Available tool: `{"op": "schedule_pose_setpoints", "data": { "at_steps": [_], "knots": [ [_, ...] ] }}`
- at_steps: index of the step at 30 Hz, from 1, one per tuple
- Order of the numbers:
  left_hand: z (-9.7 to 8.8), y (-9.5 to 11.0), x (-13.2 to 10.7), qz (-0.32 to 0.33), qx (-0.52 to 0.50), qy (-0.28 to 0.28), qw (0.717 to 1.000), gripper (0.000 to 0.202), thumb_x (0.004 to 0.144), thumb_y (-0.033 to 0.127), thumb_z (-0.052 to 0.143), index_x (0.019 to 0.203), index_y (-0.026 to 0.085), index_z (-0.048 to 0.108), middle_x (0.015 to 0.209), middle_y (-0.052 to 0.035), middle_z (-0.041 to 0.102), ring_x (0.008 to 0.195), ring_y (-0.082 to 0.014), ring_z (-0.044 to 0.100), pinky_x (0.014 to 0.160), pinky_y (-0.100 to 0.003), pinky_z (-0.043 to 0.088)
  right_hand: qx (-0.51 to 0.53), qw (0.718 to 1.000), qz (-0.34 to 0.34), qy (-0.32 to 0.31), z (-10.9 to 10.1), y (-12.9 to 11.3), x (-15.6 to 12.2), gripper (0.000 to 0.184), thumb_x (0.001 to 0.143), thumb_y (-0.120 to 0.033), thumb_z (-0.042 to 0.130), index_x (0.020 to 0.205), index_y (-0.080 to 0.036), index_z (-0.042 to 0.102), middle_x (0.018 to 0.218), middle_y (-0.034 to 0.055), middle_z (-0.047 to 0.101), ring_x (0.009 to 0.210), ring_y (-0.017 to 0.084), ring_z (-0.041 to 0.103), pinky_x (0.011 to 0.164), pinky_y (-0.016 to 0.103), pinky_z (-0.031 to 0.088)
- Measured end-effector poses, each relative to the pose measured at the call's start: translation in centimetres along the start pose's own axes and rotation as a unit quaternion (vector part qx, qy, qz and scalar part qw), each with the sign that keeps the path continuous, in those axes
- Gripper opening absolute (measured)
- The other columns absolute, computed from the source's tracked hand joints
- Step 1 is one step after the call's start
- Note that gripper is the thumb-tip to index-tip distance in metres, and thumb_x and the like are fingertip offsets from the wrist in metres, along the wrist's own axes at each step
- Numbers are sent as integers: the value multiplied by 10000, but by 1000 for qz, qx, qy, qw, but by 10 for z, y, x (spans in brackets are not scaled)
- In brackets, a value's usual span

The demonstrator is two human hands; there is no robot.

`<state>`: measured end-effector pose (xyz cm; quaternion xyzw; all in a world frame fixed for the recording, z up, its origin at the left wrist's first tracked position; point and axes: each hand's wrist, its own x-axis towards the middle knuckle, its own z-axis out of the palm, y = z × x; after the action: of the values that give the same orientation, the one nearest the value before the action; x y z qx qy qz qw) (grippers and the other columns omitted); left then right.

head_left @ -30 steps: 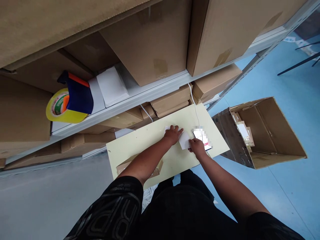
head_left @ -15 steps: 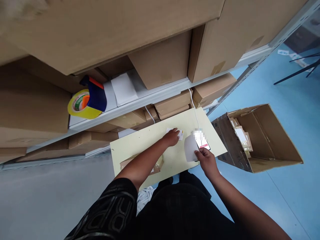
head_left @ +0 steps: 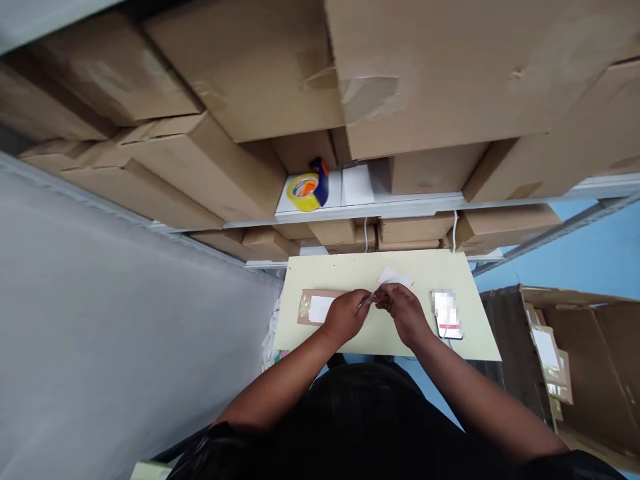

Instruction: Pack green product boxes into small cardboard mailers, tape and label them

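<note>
Slip (head_left: 371,299), thin, pale, partly hidden by fingers, is being held above the near middle of a cream table (head_left: 385,341); left hand (head_left: 346,315) is pinching its one end between thumb and fingers; right hand (head_left: 407,315) is bunching its fingertips at the other end, close to the left, though whether gripping or merely touching cannot be told; white paper (head_left: 391,274) is lying flat just beyond the right fingertips; small cardboard box (head_left: 303,311), taped, white label (head_left: 320,309) uppermost, is resting beside the left hand; phone (head_left: 448,320), screen lit, is lying right of the right hand; tape dispenser (head_left: 314,191) and white stack (head_left: 357,185) are sitting on the shelf beyond; open carton (head_left: 593,347), holding smaller boxes, is standing at right.
</note>
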<state>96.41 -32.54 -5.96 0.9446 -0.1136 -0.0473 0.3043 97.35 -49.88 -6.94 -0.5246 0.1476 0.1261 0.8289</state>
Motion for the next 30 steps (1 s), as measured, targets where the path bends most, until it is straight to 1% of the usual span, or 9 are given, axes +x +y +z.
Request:
{"op": "schedule_pose_setpoints", "data": {
  "at_steps": [2,4,9,13,15,17,21,24,30],
  "knots": [
    [-19,-10,-13,-48,-26,57,997,198,1020,341,534,992,226,693,872,-9,755,817,-159,706,773,-271,558,-36,999,-5,-13,14,0,-8,373,819,-575,720,888,-210,684,868,73,744,801,218,691,767,361,560],
    [-38,-23,-26,-39,-41,109,992,203,1018,333,534,978,224,700,889,-16,763,831,-161,709,788,-283,565,-67,997,15,-20,27,1,-15,449,813,-640,706,893,-198,704,861,90,748,772,220,691,745,361,559],
    [-78,-61,-53,130,-3,150,980,247,937,151,526,1063,229,724,1124,-65,763,1112,-219,681,1027,-435,535,-50,986,118,-105,72,11,-34,614,818,-763,624,863,-159,722,814,126,745,666,222,687,632,354,547],
    [-99,-83,-73,211,2,163,964,242,921,138,571,1062,261,723,1174,-55,739,1234,-225,620,1095,-458,480,-29,989,115,-90,116,21,-49,423,754,-533,820,910,-151,729,767,85,742,657,206,679,604,318,540],
    [-111,-90,-81,186,-49,188,963,220,934,190,597,1108,259,713,1247,-73,704,1302,-245,573,1128,-474,447,-17,994,87,-59,135,24,-55,401,718,-444,864,971,-163,727,845,75,763,693,209,687,581,303,537],
    [-124,-98,-88,98,-153,211,960,245,942,266,616,1170,227,693,1271,-106,677,1263,-262,590,1087,-463,474,-5,998,50,-27,149,24,-62,392,708,-411,875,981,-172,724,900,75,776,738,224,702,574,301,539],
    [-156,-111,-98,-45,-416,97,903,254,951,376,594,998,161,720,938,-74,714,897,-205,668,862,-364,543,15,1000,-7,0,171,18,-78,425,690,-366,895,1039,-191,729,924,65,789,761,236,717,569,300,536],
    [-176,-114,-106,-43,-519,11,854,225,899,360,645,884,152,731,835,-49,700,819,-179,644,820,-333,522,15,1000,-24,10,186,17,-89,520,677,-357,903,1141,-212,717,945,56,793,760,243,725,541,294,520],
    [-194,-112,-124,-21,-576,-22,817,161,851,307,680,820,152,714,805,-35,695,793,-162,635,805,-315,503,1,999,-33,-16,207,25,-103,543,724,-362,876,1215,-216,698,1080,81,786,880,279,737,604,324,540]
  ]
}}
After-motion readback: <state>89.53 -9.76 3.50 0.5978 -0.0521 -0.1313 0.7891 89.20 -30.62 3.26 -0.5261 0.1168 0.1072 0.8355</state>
